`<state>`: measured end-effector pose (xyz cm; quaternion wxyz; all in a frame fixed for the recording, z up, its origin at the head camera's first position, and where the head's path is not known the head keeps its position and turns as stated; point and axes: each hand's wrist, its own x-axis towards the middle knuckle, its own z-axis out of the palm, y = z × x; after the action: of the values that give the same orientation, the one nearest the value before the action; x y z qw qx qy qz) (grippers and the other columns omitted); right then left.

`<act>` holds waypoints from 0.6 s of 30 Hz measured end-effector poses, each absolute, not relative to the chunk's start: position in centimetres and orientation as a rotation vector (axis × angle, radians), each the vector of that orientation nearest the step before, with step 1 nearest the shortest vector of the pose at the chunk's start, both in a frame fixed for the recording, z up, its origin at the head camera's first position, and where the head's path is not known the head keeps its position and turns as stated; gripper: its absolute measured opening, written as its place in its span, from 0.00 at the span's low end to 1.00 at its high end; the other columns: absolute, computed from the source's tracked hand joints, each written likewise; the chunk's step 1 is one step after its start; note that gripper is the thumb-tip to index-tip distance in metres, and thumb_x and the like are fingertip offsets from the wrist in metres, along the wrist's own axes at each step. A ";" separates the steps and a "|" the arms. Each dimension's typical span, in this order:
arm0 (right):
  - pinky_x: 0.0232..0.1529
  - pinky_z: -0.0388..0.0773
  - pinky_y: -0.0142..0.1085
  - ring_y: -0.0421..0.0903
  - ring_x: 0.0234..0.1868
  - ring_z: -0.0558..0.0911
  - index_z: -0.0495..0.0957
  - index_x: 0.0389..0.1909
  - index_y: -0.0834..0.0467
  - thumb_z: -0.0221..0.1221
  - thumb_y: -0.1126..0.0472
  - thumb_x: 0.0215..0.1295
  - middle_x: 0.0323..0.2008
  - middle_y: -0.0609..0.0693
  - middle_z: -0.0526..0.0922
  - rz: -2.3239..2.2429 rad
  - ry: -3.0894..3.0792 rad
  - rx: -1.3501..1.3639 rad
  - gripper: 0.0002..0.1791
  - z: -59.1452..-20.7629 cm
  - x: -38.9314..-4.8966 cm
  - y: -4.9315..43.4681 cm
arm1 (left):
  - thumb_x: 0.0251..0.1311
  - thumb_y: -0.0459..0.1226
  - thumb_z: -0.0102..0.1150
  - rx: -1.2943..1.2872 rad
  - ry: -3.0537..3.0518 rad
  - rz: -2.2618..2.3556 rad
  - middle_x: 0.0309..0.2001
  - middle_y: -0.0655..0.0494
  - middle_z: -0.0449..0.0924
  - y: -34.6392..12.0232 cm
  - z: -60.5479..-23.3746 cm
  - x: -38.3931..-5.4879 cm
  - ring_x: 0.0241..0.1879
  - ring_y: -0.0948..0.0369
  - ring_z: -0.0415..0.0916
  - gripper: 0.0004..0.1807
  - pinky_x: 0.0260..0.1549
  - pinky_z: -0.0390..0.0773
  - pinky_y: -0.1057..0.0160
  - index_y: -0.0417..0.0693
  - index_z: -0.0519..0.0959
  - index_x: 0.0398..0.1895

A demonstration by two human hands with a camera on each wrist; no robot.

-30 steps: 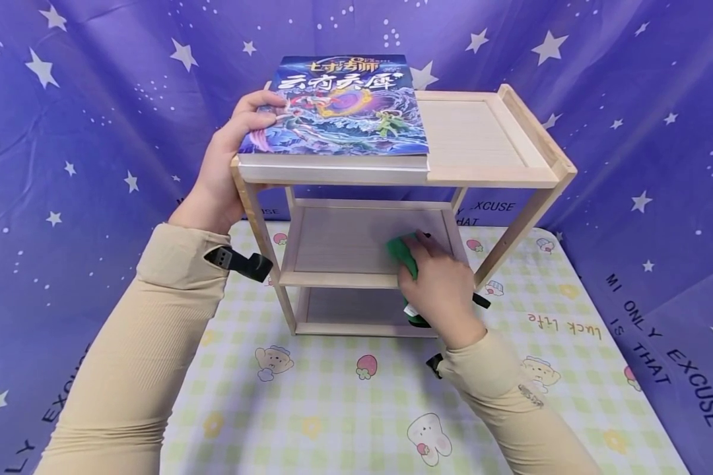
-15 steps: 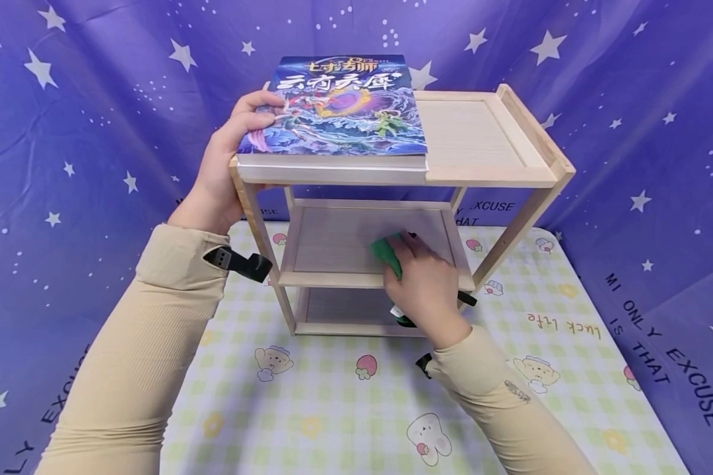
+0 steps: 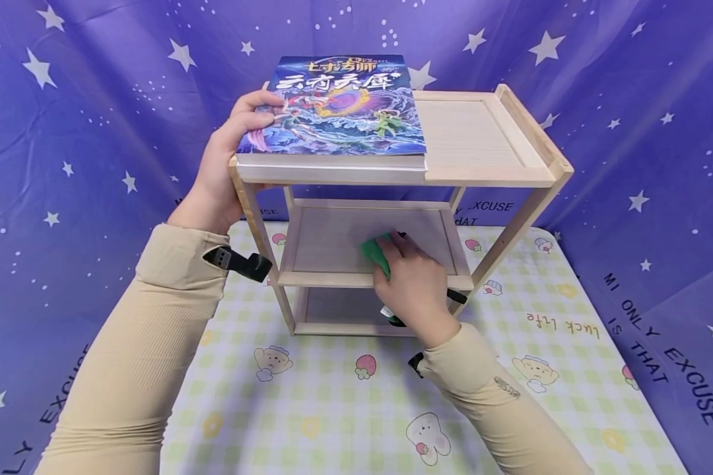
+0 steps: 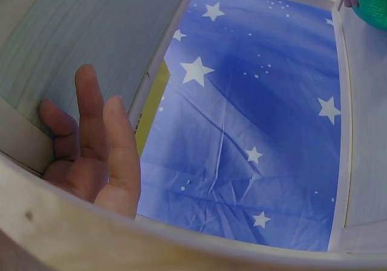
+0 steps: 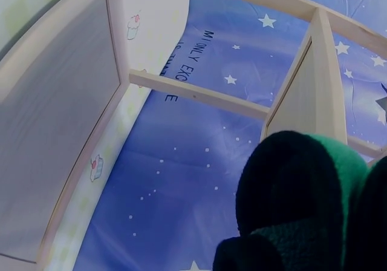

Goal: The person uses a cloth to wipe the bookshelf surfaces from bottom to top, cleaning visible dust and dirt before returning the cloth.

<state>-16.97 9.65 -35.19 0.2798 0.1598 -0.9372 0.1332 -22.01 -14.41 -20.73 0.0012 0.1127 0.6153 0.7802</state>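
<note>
A three-tier wooden shelf rack [image 3: 481, 135] stands on the table with a thick illustrated book [image 3: 339, 125] lying on the left of its top board. My left hand [image 3: 222, 152] grips the rack's upper left end, its upper digits resting on the book. Beneath the top board, the left wrist view shows the other fingers [image 4: 121, 150]. My right hand [image 3: 416, 280] holds a green cloth [image 3: 373, 254] against the middle board [image 3: 327, 241]. Folds of this cloth [image 5: 344, 162] fill the lower right of the right wrist view, dark in shadow.
A pale checked tablecloth [image 3: 309, 409] with cartoon prints covers the table. Purple star-patterned curtain [image 3: 95, 132] hangs behind and on both sides. The rack's lowest board [image 3: 339, 307] lies under the right hand, and its right front leg [image 3: 511, 231] stands just beyond that hand.
My right hand has slid left across the middle board with the green cloth. The left hand, the book and the rack keep their places.
</note>
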 end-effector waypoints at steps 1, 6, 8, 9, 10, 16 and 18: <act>0.27 0.81 0.50 0.57 0.47 0.86 0.84 0.50 0.57 0.61 0.60 0.54 0.52 0.59 0.85 0.355 -2.508 0.436 0.20 -35.2 -17.0 9.6 | 0.65 0.44 0.47 0.353 1.932 2.450 0.68 0.53 0.60 -14.4 -20.7 -22.0 0.51 0.53 0.71 0.11 0.43 0.69 0.59 0.67 0.75 0.47; 0.30 0.81 0.51 0.56 0.51 0.85 0.84 0.50 0.57 0.60 0.60 0.55 0.53 0.59 0.84 0.360 -2.513 0.442 0.20 -35.3 -17.0 9.2 | 0.65 0.43 0.47 0.359 1.928 2.458 0.67 0.53 0.61 -14.4 -20.7 -22.1 0.50 0.54 0.72 0.11 0.42 0.70 0.60 0.67 0.75 0.47; 0.30 0.82 0.51 0.56 0.51 0.85 0.84 0.51 0.56 0.60 0.60 0.55 0.53 0.59 0.84 0.360 -2.518 0.442 0.20 -35.3 -17.0 9.1 | 0.65 0.43 0.47 0.362 1.925 2.460 0.67 0.53 0.61 -14.4 -20.7 -22.1 0.50 0.54 0.72 0.11 0.41 0.70 0.60 0.67 0.75 0.47; 0.30 0.82 0.51 0.56 0.51 0.85 0.84 0.51 0.56 0.60 0.60 0.55 0.53 0.59 0.84 0.360 -2.519 0.443 0.20 -35.3 -17.0 9.1 | 0.65 0.43 0.47 0.363 1.923 2.461 0.67 0.53 0.61 -14.4 -20.7 -22.1 0.50 0.54 0.72 0.11 0.41 0.70 0.60 0.67 0.75 0.47; 0.30 0.82 0.51 0.56 0.51 0.85 0.84 0.51 0.56 0.60 0.60 0.55 0.53 0.58 0.84 0.358 -2.519 0.444 0.20 -35.3 -17.0 9.0 | 0.65 0.43 0.47 0.363 1.922 2.461 0.67 0.53 0.61 -14.4 -20.7 -22.1 0.50 0.54 0.72 0.11 0.41 0.70 0.60 0.67 0.75 0.47; 0.31 0.82 0.50 0.56 0.51 0.85 0.84 0.50 0.56 0.60 0.60 0.55 0.52 0.58 0.85 0.352 -2.506 0.456 0.20 -35.2 -17.0 8.6 | 0.65 0.43 0.47 0.368 1.922 2.460 0.67 0.53 0.60 -14.4 -20.8 -22.1 0.50 0.53 0.71 0.11 0.42 0.70 0.60 0.67 0.75 0.47; 0.31 0.82 0.50 0.56 0.51 0.85 0.84 0.49 0.56 0.60 0.60 0.55 0.52 0.58 0.85 0.351 -2.503 0.462 0.19 -35.2 -17.0 8.4 | 0.65 0.43 0.47 0.372 1.921 2.463 0.67 0.53 0.60 -14.4 -20.8 -22.1 0.51 0.53 0.71 0.11 0.42 0.69 0.60 0.67 0.75 0.47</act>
<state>-16.96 8.43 -35.19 0.2824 0.1727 -0.9345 0.1310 -22.09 -14.37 -20.77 -0.0018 0.1183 0.6107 0.7830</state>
